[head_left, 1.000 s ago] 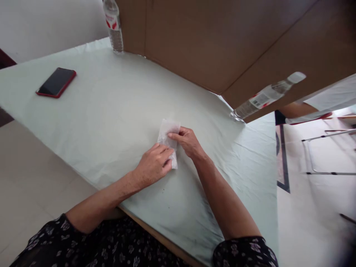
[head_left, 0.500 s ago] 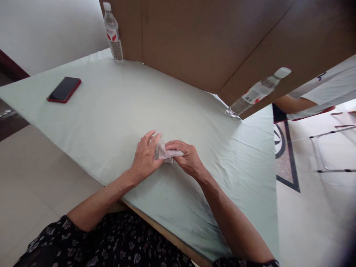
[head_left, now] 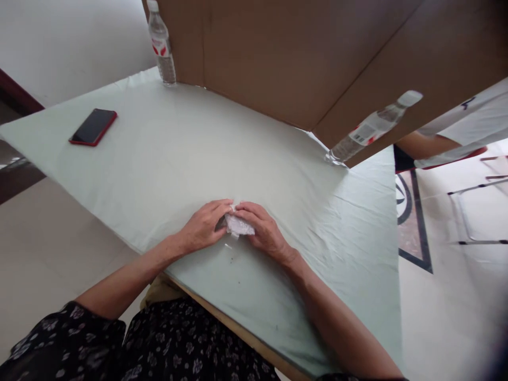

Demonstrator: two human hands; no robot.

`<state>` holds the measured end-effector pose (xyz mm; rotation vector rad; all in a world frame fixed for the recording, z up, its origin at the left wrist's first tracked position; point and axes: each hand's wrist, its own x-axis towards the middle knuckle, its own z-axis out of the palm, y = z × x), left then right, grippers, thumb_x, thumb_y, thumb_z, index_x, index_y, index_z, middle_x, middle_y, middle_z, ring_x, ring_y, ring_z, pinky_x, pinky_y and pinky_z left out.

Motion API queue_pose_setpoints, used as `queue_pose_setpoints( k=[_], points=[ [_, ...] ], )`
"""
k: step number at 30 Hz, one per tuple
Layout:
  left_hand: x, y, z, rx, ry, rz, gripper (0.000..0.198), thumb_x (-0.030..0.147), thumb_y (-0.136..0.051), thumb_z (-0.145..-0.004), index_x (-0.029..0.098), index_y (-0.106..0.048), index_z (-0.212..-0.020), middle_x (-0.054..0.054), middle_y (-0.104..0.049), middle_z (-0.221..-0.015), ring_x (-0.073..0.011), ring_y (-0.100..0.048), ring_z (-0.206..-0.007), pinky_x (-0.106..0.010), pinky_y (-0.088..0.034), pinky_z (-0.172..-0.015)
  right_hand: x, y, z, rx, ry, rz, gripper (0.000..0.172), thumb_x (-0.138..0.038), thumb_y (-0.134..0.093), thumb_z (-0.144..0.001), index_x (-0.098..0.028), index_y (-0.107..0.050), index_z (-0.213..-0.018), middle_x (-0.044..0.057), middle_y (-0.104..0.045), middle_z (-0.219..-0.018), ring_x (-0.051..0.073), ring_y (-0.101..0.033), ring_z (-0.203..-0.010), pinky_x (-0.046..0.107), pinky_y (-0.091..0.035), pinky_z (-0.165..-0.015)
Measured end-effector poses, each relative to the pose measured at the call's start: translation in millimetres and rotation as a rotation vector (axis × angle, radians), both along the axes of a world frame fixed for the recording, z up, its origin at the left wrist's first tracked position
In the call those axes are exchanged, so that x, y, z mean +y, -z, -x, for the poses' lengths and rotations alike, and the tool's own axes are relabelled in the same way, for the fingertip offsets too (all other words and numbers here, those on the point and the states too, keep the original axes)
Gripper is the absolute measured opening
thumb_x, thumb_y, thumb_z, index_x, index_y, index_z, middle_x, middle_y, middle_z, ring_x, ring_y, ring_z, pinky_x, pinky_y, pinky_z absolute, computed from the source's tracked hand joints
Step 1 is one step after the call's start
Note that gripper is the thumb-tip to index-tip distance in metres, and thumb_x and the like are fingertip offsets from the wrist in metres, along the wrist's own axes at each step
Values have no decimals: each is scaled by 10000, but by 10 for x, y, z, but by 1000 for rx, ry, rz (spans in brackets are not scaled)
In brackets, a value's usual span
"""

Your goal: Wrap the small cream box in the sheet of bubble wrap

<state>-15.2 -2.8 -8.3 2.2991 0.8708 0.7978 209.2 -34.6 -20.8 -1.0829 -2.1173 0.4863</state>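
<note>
Both sides of the white sheet (head_left: 241, 226), just below centre frame, I have held in the curled fingers of my left hand (head_left: 203, 225) and right hand (head_left: 266, 230) over the bench (head_left: 190, 148), presumably so it stays bunched.

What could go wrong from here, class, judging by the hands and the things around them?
1. The white bundle sits between the left hand and the right hand with its edge uneven, so it might slip or unfold if either grip loosens.
2. Dark specks lie on the cloth just below and could stick to it.
3. The cloth is creased on the right; tugging it might upset the bottle there.
</note>
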Motion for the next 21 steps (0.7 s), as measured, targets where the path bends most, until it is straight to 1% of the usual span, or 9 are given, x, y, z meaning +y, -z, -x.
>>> queue_pose_setpoints(
  k=[2, 3, 6, 7, 9, 12, 16, 18, 21],
  points=[
    [55, -69, -50, -59, -57, 147, 296, 172, -584, -770, 160, -619, -1063, -128, -703, -1196, -234, -671, -1076, -388, -541, -936, 80, -114, -8, 104, 11, 153, 276, -262, -571, -909, -235, -679, -1162, 111, -684, -1248, 239, -626, -1201, 433, -495, -1032],
    [87, -119, -77, -72, -98, 260, 250, 216, -603, -770, 163, -629, -1013, -85, -730, -1031, -199, -688, -895, -334, -559, -810, 115, -173, -13, 159, 3, 278, 244, -323, -607, -901, -224, -687, -1109, 99, -700, -1183, 236, -649, -1131, 408, -513, -985],
    [168, -264, -137, -56, -169, 646, 213, 376, -603, -806, 168, -626, -845, 19, -614, -644, -121, -551, -544, -232, -436, -513, 181, -277, -3, 329, -19, 690, 326, -509, -659, -856, -201, -675, -963, 44, -702, -918, 194, -664, -849, 321, -540, -770],
    [185, -294, -150, -48, -187, 731, 231, 399, -593, -807, 169, -607, -785, 36, -562, -581, -107, -505, -493, -221, -391, -472, 188, -278, 11, 381, -4, 780, 364, -547, -662, -842, -196, -668, -938, 31, -685, -854, 179, -646, -780, 303, -531, -714],
    [204, -313, -169, -47, -220, 818, 250, 407, -579, -803, 178, -560, -704, 52, -503, -529, -92, -451, -444, -213, -345, -437, 184, -240, 47, 462, 56, 847, 411, -578, -670, -818, -186, -663, -942, 22, -666, -810, 162, -620, -722, 288, -517, -670],
    [214, -264, -182, -68, -264, 794, 255, 406, -572, -801, 187, -534, -677, 59, -486, -520, -84, -419, -433, -209, -327, -426, 146, -156, 86, 489, 142, 786, 479, -580, -637, -841, -173, -658, -1092, 52, -690, -899, 178, -643, -796, 306, -532, -715],
    [224, -186, -180, -92, -269, 749, 259, 419, -576, -803, 182, -568, -698, 56, -489, -527, -86, -405, -457, -206, -314, -431, 41, -136, 52, 364, 310, 524, 637, -591, -648, -838, -206, -555, -1338, 132, -666, -1234, 245, -643, -1060, 380, -541, -844],
    [227, -167, -172, -95, -266, 761, 268, 431, -579, -804, 179, -578, -712, 52, -494, -535, -91, -416, -470, -206, -314, -436, -30, -163, 22, 259, 401, 366, 609, -579, -650, -850, -228, -553, -1338, 141, -642, -1299, 259, -637, -1082, 408, -538, -862],
    [222, -159, -158, -95, -263, 765, 279, 448, -581, -806, 178, -585, -739, 48, -514, -556, -94, -430, -486, -206, -325, -450, -120, -195, 23, 114, 389, 250, 546, -561, -640, -877, -235, -571, -1310, 134, -667, -1261, 269, -644, -1060, 441, -529, -897]
  ],
)
